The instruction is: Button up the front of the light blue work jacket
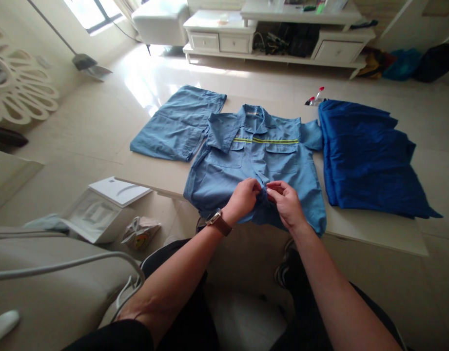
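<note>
A light blue short-sleeved work shirt (283, 163) with a yellow stripe across the chest lies front side up on the low table (378, 234), its collar pointing away from me. My left hand (246, 194), with a watch (217, 222) on the wrist, pinches the front placket near the lower hem. Close beside it, my right hand (285, 201) pinches the same placket from the other side. The fingers hide whatever button or cloth edge lies between them. To the left rests a folded light blue garment (176, 122); to the right, a folded dark blue cloth (370, 161).
Red-capped bottles (315, 97) show behind the dark blue cloth. An open white box (100, 209) and a small plastic bag (141, 233) are on the floor at the left, near a sofa (45, 287). A white TV cabinet (224, 41) stands across the room.
</note>
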